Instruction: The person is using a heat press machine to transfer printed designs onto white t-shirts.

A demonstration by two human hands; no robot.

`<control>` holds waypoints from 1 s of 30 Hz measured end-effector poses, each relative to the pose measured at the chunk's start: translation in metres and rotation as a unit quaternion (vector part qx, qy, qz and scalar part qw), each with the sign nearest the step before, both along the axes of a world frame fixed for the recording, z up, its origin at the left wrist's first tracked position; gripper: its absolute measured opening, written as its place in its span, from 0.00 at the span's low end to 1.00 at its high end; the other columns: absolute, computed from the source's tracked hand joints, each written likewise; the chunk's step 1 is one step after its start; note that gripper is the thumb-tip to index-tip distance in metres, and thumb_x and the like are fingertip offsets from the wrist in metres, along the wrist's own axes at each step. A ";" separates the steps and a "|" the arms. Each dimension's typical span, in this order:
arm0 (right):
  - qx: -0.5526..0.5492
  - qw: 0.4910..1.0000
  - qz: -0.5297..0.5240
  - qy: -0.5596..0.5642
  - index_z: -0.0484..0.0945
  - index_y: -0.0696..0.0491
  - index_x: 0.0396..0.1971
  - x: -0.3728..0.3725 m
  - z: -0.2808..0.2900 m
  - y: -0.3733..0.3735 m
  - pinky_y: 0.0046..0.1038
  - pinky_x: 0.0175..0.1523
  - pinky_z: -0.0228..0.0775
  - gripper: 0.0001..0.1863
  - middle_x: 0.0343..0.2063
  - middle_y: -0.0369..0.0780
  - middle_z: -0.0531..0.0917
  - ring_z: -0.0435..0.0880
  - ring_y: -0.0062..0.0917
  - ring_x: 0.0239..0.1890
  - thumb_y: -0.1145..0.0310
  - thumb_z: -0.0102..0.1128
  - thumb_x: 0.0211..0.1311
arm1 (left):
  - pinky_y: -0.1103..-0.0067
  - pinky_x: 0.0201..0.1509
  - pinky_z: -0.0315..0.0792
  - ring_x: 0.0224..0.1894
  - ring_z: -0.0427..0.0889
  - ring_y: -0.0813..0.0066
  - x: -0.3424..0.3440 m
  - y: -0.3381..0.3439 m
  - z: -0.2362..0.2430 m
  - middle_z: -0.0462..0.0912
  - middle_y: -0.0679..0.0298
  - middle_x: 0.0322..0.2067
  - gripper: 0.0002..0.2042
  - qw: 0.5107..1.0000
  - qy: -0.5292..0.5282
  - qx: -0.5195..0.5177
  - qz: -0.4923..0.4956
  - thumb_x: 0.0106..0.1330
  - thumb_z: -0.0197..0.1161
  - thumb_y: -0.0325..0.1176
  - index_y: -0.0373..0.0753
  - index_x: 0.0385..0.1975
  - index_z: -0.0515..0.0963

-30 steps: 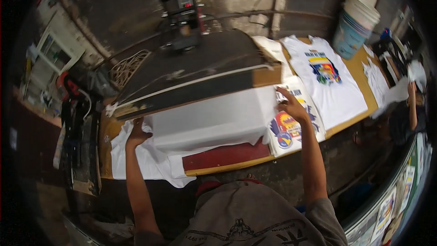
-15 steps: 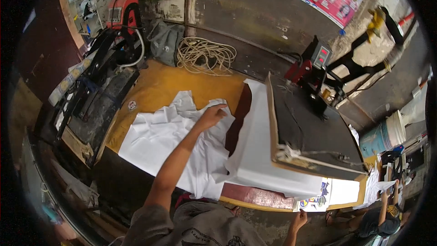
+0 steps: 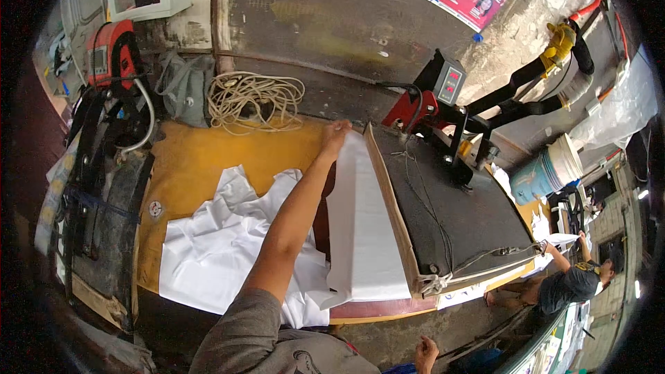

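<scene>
A smooth white cloth [image 3: 367,249] lies over the near-left part of the heat press, partly under its raised or swung black top plate [image 3: 457,201]. My left hand [image 3: 337,136] reaches across the table, its fingers closed on the far left corner of this cloth. A crumpled pile of white fabric [image 3: 228,235] spreads on the table under and left of my left forearm. My right hand [image 3: 426,354] is low in front of the table edge, with loosely curled fingers and nothing visible in it. A printed sheet [image 3: 460,296] shows at the press's front edge, mostly hidden by the plate.
A second press with a red control box [image 3: 112,52] stands at the left. A coiled beige cord [image 3: 256,100] and a grey bag [image 3: 185,86] lie along the back of the yellow table [image 3: 187,152]. Stacked buckets [image 3: 547,170] stand at the right, near another person [image 3: 578,284] handling white fabric.
My left hand has moved from above the fabric pile to the cloth's far corner on the press. My right hand has left the printed sheet and dropped lower. The view has shifted right.
</scene>
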State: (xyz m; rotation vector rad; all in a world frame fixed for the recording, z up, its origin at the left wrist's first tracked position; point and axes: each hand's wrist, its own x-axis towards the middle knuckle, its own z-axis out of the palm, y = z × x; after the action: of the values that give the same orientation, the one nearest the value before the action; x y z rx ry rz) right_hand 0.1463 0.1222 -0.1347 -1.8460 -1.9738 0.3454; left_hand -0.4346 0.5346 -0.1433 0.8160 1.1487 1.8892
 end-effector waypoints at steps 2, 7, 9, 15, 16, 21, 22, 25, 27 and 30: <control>-0.019 0.999 -0.019 -0.023 0.80 0.59 0.40 0.002 0.003 -0.011 0.25 0.31 0.69 0.12 0.19 0.42 0.77 0.78 0.28 0.23 0.78 0.59 0.54 | 0.78 0.42 0.72 0.41 0.77 0.80 0.002 0.009 -0.005 0.82 0.65 0.41 0.16 0.997 0.024 -0.068 0.023 0.57 0.68 0.27 0.38 0.46 0.80; -0.128 0.991 -0.051 -0.002 0.80 0.56 0.44 -0.001 0.014 -0.026 0.35 0.47 0.73 0.13 0.38 0.48 0.83 0.82 0.37 0.41 0.69 0.56 0.61 | 0.79 0.43 0.73 0.38 0.78 0.79 -0.004 0.007 0.010 0.82 0.64 0.44 0.19 0.994 0.102 0.030 0.003 0.55 0.67 0.22 0.38 0.48 0.79; -0.156 0.986 -0.054 -0.003 0.80 0.56 0.45 -0.004 0.017 -0.026 0.35 0.48 0.73 0.13 0.38 0.48 0.83 0.82 0.38 0.41 0.69 0.56 0.61 | 0.79 0.45 0.72 0.41 0.79 0.75 -0.008 0.001 0.018 0.83 0.62 0.43 0.17 0.994 0.103 0.027 -0.018 0.54 0.68 0.22 0.39 0.46 0.81; -0.169 0.985 -0.046 -0.006 0.80 0.56 0.44 -0.013 0.022 -0.020 0.35 0.48 0.73 0.13 0.40 0.48 0.83 0.82 0.38 0.43 0.70 0.55 0.61 | 0.80 0.47 0.72 0.41 0.81 0.72 -0.018 -0.004 0.037 0.84 0.60 0.41 0.15 0.993 0.106 -0.042 -0.040 0.51 0.67 0.21 0.38 0.40 0.83; -0.179 0.982 -0.061 -0.010 0.81 0.56 0.44 -0.014 0.024 -0.019 0.35 0.48 0.73 0.12 0.40 0.48 0.83 0.82 0.38 0.44 0.71 0.55 0.61 | 0.80 0.47 0.72 0.41 0.81 0.72 -0.018 -0.003 0.041 0.84 0.61 0.40 0.15 0.992 0.107 -0.057 -0.034 0.51 0.67 0.20 0.38 0.40 0.83; -0.182 0.982 -0.050 0.020 0.80 0.56 0.44 -0.013 0.026 -0.021 0.35 0.48 0.74 0.13 0.41 0.48 0.83 0.82 0.37 0.45 0.73 0.56 0.60 | 0.80 0.46 0.73 0.40 0.81 0.73 -0.015 0.002 0.050 0.85 0.62 0.38 0.14 0.983 0.182 0.004 0.033 0.50 0.67 0.20 0.37 0.39 0.83; -0.199 0.977 -0.065 0.034 0.80 0.57 0.45 -0.011 0.023 -0.024 0.35 0.48 0.74 0.13 0.41 0.48 0.83 0.82 0.37 0.46 0.73 0.56 0.60 | 0.79 0.46 0.73 0.40 0.81 0.74 -0.014 0.003 0.049 0.85 0.63 0.37 0.13 0.982 0.182 0.023 0.041 0.50 0.67 0.20 0.36 0.38 0.83; -0.177 0.982 -0.059 0.028 0.80 0.57 0.42 -0.001 0.008 -0.031 0.34 0.46 0.74 0.12 0.40 0.47 0.83 0.83 0.35 0.43 0.71 0.59 0.58 | 0.77 0.50 0.72 0.49 0.77 0.69 -0.017 0.005 0.038 0.78 0.56 0.49 0.21 0.994 0.102 -0.032 -0.011 0.49 0.67 0.19 0.38 0.47 0.79; -0.171 0.966 -0.103 0.161 0.81 0.58 0.39 0.006 -0.007 -0.031 0.30 0.38 0.72 0.11 0.30 0.45 0.80 0.80 0.32 0.33 0.74 0.59 0.55 | 0.73 0.58 0.68 0.60 0.69 0.64 -0.020 -0.002 0.026 0.66 0.50 0.60 0.32 0.995 0.051 -0.075 -0.041 0.49 0.65 0.18 0.39 0.59 0.68; -0.063 0.993 -0.054 0.079 0.79 0.58 0.35 0.020 -0.021 -0.019 0.26 0.28 0.67 0.09 0.19 0.42 0.75 0.75 0.28 0.21 0.75 0.58 0.52 | 0.71 0.62 0.64 0.61 0.67 0.63 -0.022 -0.030 0.011 0.69 0.51 0.58 0.31 0.996 0.070 -0.051 -0.019 0.51 0.60 0.16 0.37 0.60 0.66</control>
State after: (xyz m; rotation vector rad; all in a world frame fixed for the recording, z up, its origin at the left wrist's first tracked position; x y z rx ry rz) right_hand 0.1663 0.1033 -0.1560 -1.9297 -1.7764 0.5759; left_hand -0.4566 0.5048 -0.1323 0.9182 1.2966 1.7496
